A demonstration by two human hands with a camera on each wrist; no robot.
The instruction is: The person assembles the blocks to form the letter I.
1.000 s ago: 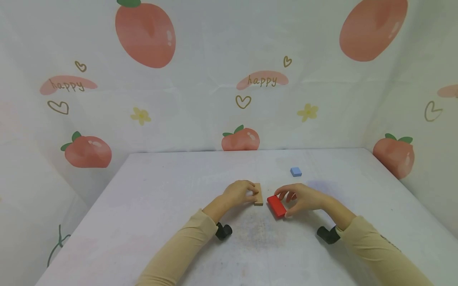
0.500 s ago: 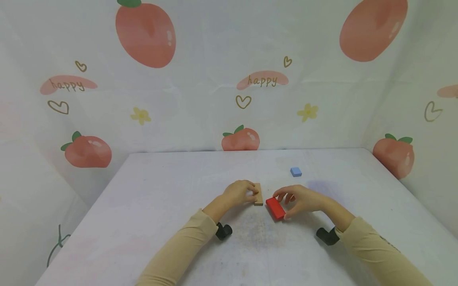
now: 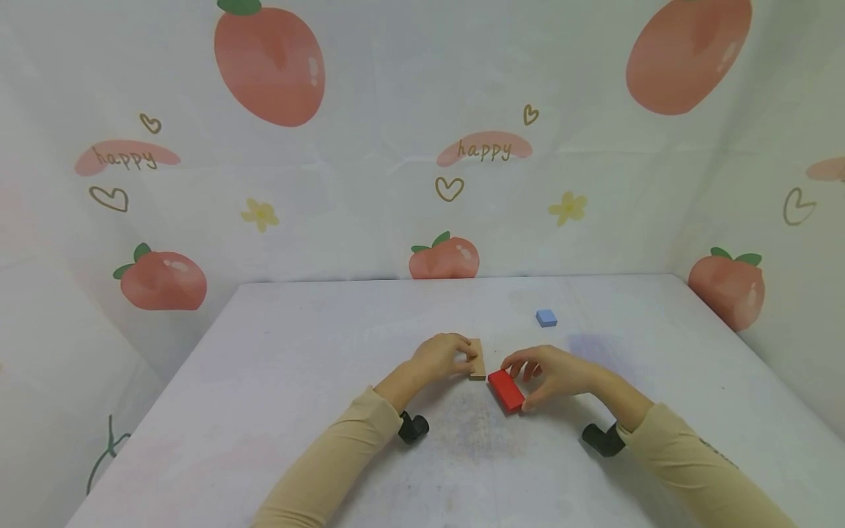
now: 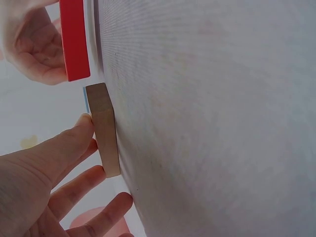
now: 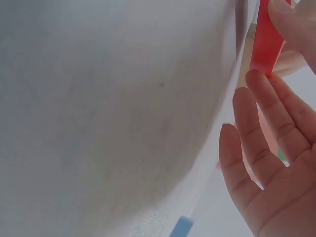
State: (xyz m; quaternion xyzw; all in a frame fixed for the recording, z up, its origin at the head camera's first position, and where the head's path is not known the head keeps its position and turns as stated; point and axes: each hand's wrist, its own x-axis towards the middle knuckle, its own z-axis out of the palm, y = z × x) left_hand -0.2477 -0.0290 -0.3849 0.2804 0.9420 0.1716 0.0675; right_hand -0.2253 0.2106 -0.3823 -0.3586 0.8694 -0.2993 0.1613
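Note:
A plain wooden block (image 3: 479, 364) lies flat on the white table, its long side running away from me. My left hand (image 3: 439, 357) holds it, thumb at one side and a finger by its far end in the left wrist view. To its right, my right hand (image 3: 557, 372) pinches a red rectangular block (image 3: 506, 391) by its two ends between thumb and fingers. In the left wrist view a narrow gap shows between the red block (image 4: 75, 44) and the tabletop. The red block sits tilted at an angle to the wooden one, apart from it.
A small blue block (image 3: 546, 317) rests on the table (image 3: 330, 330) farther back, behind the right hand. Behind the table's far edge hangs a white cloth (image 3: 370, 110) printed with peaches. Black wrist cameras (image 3: 413, 429) stick out beneath both sleeves.
My right hand has shifted slightly left and toward me, carrying the red block with it. The left hand, the wooden block and the blue block have stayed where they were.

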